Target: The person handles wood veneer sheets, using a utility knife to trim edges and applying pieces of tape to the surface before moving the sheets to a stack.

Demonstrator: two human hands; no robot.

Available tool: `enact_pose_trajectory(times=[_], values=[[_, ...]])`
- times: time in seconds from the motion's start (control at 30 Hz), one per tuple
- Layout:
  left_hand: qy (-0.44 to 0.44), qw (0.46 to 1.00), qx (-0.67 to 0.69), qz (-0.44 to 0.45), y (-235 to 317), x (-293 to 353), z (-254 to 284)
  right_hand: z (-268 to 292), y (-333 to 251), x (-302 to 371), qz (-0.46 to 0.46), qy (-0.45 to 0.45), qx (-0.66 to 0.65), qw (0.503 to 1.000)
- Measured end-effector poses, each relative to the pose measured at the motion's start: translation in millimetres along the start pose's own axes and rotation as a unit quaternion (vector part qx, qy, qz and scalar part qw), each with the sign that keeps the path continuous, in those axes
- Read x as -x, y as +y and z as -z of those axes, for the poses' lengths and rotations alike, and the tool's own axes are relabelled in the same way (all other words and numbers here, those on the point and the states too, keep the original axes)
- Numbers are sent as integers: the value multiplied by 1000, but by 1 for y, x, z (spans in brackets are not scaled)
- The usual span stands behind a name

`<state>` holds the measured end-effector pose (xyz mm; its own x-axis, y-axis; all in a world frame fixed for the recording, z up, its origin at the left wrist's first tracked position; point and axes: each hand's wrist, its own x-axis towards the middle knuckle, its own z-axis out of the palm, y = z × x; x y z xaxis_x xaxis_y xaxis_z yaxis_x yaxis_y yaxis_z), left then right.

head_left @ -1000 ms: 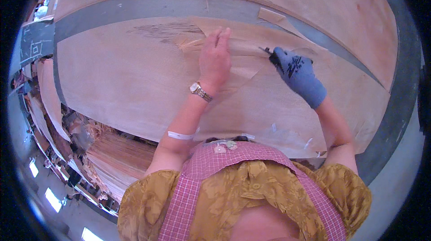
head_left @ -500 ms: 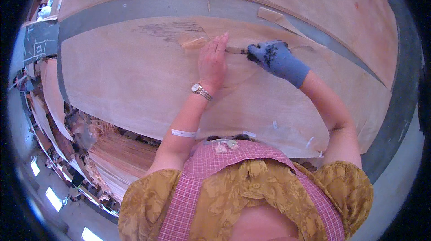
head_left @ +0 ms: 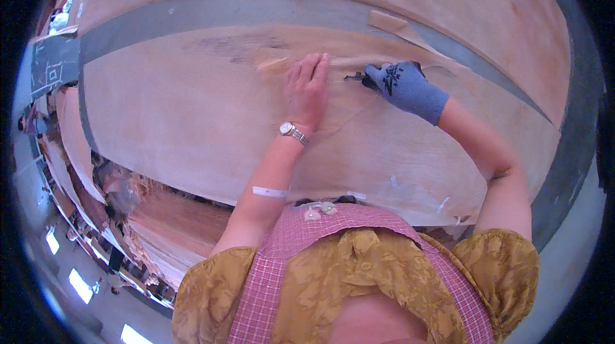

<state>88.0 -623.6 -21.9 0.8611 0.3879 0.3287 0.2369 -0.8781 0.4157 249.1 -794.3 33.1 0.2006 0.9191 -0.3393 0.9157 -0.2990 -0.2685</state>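
A wide sheet of pale wood veneer (head_left: 179,100) lies before me, with a dark, rough patch near its far edge. My bare left hand (head_left: 307,91) rests on it, fingers stretched forward, palm down. To its right, my right hand (head_left: 403,88), in a blue-grey glove with dark fingertips, is closed around a small dark knife (head_left: 354,77). The knife's tip points left toward my left hand, close to the veneer surface. Its handle is hidden inside the glove. A small lighter piece of veneer (head_left: 272,62) lies just beyond my left fingers.
A grey strip of table (head_left: 211,14) runs beyond the sheet, and another veneer sheet (head_left: 448,4) with a ragged edge lies past it. A loose veneer strip (head_left: 391,22) crosses the gap. Torn veneer is stacked (head_left: 179,222) below at the left.
My right hand and the knife have moved a little to the right, away from my left hand. The left hand stays nearly in place on the sheet.
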Motion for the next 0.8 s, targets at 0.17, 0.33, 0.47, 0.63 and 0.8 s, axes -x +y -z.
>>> enact_pose_trajectory(times=[0.17,0.33,0.47,0.63,0.8], values=[[-26,997,-9,73,12,-7,14,18,-15,-6,-17,-36,4,999],[-30,996,-13,77,9,-4,19,36,57,14,65,-34,11,997],[-28,996,-14,78,9,-2,17,61,137,48,15,-68,48,996],[-44,996,-2,82,8,-1,19,74,185,109,-63,-41,135,988],[-38,997,-20,64,15,-3,16,18,133,123,-101,164,-39,980]])
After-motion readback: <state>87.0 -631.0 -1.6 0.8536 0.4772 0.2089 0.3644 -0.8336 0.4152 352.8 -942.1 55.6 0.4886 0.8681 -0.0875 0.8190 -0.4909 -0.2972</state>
